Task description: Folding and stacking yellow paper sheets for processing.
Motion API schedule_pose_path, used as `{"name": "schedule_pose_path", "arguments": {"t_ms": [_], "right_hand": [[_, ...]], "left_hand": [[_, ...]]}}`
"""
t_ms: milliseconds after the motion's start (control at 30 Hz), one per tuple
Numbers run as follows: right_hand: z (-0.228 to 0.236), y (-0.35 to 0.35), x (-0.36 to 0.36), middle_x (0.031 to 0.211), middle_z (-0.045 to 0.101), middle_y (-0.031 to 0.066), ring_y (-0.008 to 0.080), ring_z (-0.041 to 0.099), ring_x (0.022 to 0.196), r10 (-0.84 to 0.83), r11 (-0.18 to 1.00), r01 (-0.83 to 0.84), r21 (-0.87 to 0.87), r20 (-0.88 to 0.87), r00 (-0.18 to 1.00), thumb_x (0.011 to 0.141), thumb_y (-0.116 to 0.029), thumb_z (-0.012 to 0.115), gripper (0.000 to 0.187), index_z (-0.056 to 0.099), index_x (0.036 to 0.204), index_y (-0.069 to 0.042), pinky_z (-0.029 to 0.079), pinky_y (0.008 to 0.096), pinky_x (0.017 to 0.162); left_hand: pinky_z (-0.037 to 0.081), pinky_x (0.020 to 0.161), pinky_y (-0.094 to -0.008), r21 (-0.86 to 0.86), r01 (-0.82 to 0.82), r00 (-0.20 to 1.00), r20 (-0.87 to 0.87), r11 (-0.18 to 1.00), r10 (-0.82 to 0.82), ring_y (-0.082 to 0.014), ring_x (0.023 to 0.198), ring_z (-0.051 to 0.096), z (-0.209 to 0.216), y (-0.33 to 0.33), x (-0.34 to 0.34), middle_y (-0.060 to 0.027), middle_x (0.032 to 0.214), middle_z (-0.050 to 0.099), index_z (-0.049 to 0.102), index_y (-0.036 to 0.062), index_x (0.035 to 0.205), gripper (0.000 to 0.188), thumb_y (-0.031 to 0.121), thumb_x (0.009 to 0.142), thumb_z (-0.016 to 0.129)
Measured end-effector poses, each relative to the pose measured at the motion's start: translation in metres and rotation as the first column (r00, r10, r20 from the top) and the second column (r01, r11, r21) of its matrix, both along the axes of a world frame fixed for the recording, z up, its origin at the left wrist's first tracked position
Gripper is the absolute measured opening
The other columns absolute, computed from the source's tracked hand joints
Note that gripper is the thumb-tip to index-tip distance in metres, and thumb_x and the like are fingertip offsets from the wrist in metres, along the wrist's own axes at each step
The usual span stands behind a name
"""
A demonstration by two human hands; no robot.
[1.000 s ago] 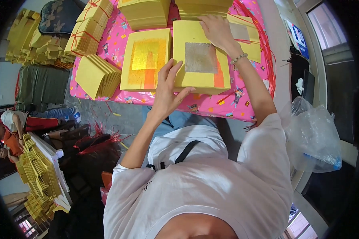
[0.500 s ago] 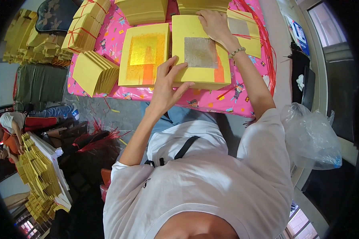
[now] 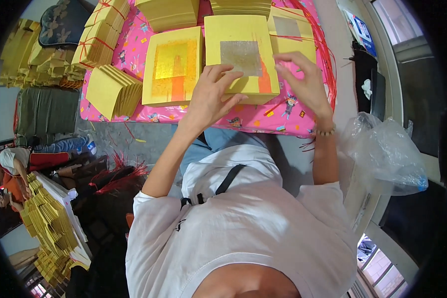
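Note:
A thick stack of yellow paper (image 3: 241, 30) lies before me, its top sheet bearing a silver square and an orange strip. At its near left corner rests my left hand (image 3: 214, 94), fingers and thumb spread and reaching over the edge. My right hand (image 3: 305, 82) hovers by the stack's right side, fingers bent and apart, with nothing seen in it. Just to the left sits a second yellow paper stack (image 3: 196, 54) with a gold square on orange. Beyond my right hand lie yellow sheets with a silver patch (image 3: 285, 27).
A pink patterned cloth (image 3: 295, 121) covers the table. Red strings (image 3: 328, 64) trail down its right side. Tied yellow bundles (image 3: 97, 42) and a fanned stack (image 3: 111, 92) stand at left. A clear plastic bag (image 3: 382, 154) is at right. Other people (image 3: 15, 164) sit at far left.
My right hand has come off the far top edge of the silver-square stack and moved nearer, to its right side. The left hand stays at the near left corner.

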State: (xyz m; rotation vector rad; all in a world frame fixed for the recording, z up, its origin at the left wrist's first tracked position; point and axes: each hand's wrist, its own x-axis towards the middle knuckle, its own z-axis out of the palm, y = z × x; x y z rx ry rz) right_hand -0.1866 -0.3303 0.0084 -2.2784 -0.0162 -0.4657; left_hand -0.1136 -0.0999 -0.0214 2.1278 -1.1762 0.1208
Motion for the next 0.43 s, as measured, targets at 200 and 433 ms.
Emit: {"name": "schedule_pose_path", "arguments": {"t_ms": [200, 433], "right_hand": [[-0.015, 0.004, -0.033, 0.100, 0.061, 0.0116, 0.0285, 0.058, 0.098, 0.054, 0.989, -0.057, -0.134, -0.031, 0.998, 0.077, -0.018, 0.069, 0.027, 0.063, 0.098, -0.003, 0.046, 0.0362, 0.085], [-0.023, 0.000, -0.037, 0.104, 0.062, 0.0115, 0.0269, 0.057, 0.102, 0.061, 0.993, -0.070, -0.096, -0.095, 0.994, 0.077, -0.015, 0.069, 0.025, 0.063, 0.098, -0.003, 0.044, 0.0358, 0.090]], "left_hand": [[0.047, 0.078, -0.0364, 0.011, 0.020, 1.000, 0.019, 1.000, -0.021, -0.0272, 0.091, 0.054, -0.008, -0.007, 0.002, -0.0078, 0.095, 0.060, 0.065, 0.0078, 0.097, 0.028, 0.021, 0.073, 0.072], [0.047, 0.077, -0.0343, 0.077, -0.029, 0.997, -0.076, 0.997, 0.034, -0.0255, 0.090, 0.055, -0.002, -0.009, 0.001, -0.0066, 0.095, 0.063, 0.068, 0.0096, 0.096, 0.025, 0.023, 0.076, 0.070]]}}
